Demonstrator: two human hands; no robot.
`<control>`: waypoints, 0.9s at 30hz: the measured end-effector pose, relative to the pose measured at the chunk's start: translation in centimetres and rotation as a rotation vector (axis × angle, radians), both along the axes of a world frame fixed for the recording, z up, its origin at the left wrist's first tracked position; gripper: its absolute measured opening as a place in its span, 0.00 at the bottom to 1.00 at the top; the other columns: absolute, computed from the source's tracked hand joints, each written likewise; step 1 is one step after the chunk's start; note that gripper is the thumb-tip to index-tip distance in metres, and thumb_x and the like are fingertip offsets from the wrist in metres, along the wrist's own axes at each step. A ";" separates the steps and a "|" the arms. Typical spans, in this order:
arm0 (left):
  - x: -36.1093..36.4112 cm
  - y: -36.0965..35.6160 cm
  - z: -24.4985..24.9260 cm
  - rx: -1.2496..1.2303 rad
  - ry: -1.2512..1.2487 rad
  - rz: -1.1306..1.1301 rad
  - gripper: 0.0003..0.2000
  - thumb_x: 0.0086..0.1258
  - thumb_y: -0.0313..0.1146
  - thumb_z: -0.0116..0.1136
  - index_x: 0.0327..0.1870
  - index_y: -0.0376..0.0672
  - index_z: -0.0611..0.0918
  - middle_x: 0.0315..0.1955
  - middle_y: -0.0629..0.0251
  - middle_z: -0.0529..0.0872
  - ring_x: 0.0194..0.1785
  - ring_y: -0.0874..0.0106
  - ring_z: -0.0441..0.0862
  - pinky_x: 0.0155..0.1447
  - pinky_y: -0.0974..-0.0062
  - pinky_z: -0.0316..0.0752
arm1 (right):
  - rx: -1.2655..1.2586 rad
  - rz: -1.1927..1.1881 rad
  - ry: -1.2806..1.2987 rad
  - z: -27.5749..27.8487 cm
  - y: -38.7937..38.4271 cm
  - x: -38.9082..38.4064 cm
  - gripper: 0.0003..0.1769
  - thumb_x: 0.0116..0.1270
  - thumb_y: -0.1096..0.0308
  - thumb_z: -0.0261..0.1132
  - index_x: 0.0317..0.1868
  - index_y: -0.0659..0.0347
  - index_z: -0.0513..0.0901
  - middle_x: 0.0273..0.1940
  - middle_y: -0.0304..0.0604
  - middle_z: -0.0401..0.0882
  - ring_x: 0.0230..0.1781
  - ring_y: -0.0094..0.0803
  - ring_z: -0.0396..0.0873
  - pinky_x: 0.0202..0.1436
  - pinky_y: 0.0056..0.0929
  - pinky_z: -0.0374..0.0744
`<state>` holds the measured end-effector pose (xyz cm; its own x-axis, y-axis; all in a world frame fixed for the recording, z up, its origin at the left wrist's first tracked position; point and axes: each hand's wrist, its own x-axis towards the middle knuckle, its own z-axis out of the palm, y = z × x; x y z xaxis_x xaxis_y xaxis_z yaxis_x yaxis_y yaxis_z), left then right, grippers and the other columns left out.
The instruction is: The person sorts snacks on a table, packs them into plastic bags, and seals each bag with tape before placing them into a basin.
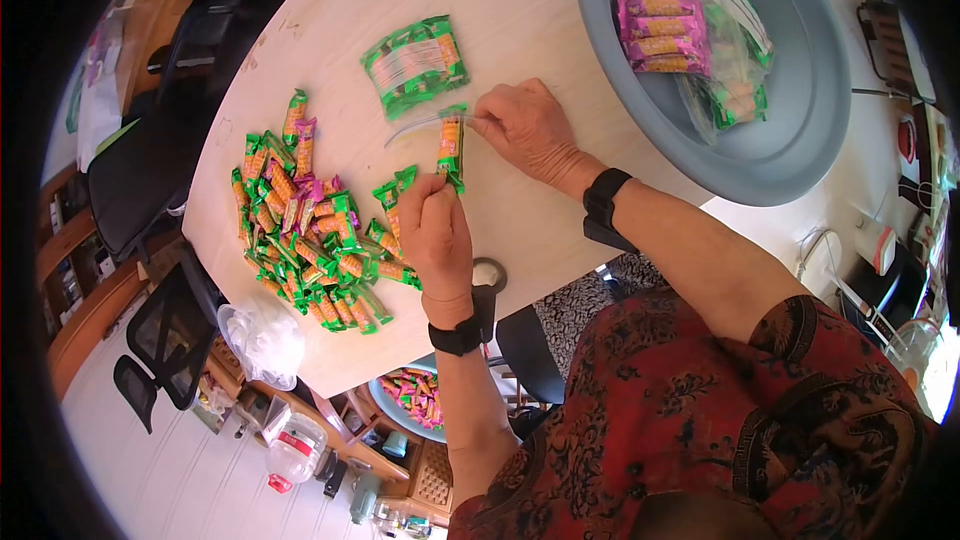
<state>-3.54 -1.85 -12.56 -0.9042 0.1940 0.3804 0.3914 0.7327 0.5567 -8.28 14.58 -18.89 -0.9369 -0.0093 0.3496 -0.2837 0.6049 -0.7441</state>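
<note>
While the right hand [525, 125] pinches the rim of a thin clear bag [415, 127] between thumb and forefinger, the left hand [435, 235] grips the lower end of a snack packet [451, 145], held between both hands just over the table [520, 10]. Bagging looks to be the step in hand – slipping the packet in calls for a mouth held open. Outward lie the loose pile [305, 230], a filled bag [415, 65] and a basin [800, 140] with more.

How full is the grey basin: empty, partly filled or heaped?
Partly filled: the basin holds a few snack bags at one side; much floor shows bare.
</note>
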 end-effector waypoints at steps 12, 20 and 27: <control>-2.8 1.6 -1.8 -0.060 0.091 -0.019 0.07 0.58 0.14 0.62 0.34 0.35 0.79 0.39 0.56 0.83 0.41 0.59 0.81 0.44 0.67 0.78 | -0.016 0.000 -0.049 0.3 0.1 -0.1 0.11 0.62 0.61 0.69 0.32 0.54 0.76 0.28 0.37 0.78 0.31 0.38 0.78 0.44 0.37 0.72; -5.5 3.4 -2.8 -0.050 0.163 0.115 0.07 0.56 0.17 0.63 0.32 0.38 0.80 0.40 0.58 0.83 0.43 0.58 0.81 0.44 0.66 0.77 | -0.013 -0.003 -0.031 0.3 0.0 0.0 0.10 0.61 0.61 0.69 0.31 0.53 0.76 0.29 0.37 0.78 0.32 0.38 0.77 0.44 0.36 0.72; -8.0 4.5 -2.8 -0.362 0.287 0.195 0.07 0.46 0.23 0.64 0.22 0.45 0.78 0.43 0.66 0.84 0.47 0.62 0.78 0.49 0.62 0.66 | 0.007 0.002 -0.046 0.2 0.1 -0.1 0.09 0.61 0.63 0.68 0.31 0.54 0.77 0.29 0.37 0.78 0.32 0.38 0.79 0.44 0.37 0.72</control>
<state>-11.50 2.61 -15.38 -0.8054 0.1973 0.5589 0.3278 0.9339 0.1427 -8.35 14.69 -18.69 -0.9520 -0.0132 0.3059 -0.2501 0.6098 -0.7521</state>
